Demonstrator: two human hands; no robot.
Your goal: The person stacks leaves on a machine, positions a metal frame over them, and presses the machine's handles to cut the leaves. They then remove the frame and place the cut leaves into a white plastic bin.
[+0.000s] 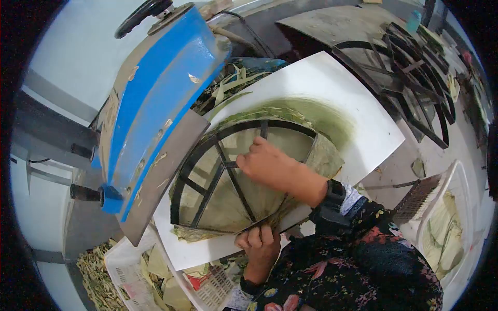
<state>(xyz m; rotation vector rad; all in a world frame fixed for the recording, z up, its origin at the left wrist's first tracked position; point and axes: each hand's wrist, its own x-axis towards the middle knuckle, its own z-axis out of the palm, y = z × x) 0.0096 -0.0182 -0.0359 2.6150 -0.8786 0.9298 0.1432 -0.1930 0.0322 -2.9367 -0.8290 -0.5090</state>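
Observation:
A fan-shaped black metal frame [201, 208] with inner bars lies on flat green-brown leaves [327, 155] over a white board [371, 122]. My right hand [262, 161] is closed on the frame's bars near its upper middle, with the wrist wearing a black band. Below, my left hand [259, 242] has its fingers curled over the near edge of the same frame, the thumb hidden. Leaf edges stick out beyond the frame's curved rim and its lower left corner.
A blue machine arm [158, 98] with a grey plate [166, 173] rises close on the left. More black metal frames [415, 78] lie at the upper right. Baskets of leaves stand at the lower left [124, 259] and right [460, 181]. Leaf scraps [96, 272] are heaped at the far lower left.

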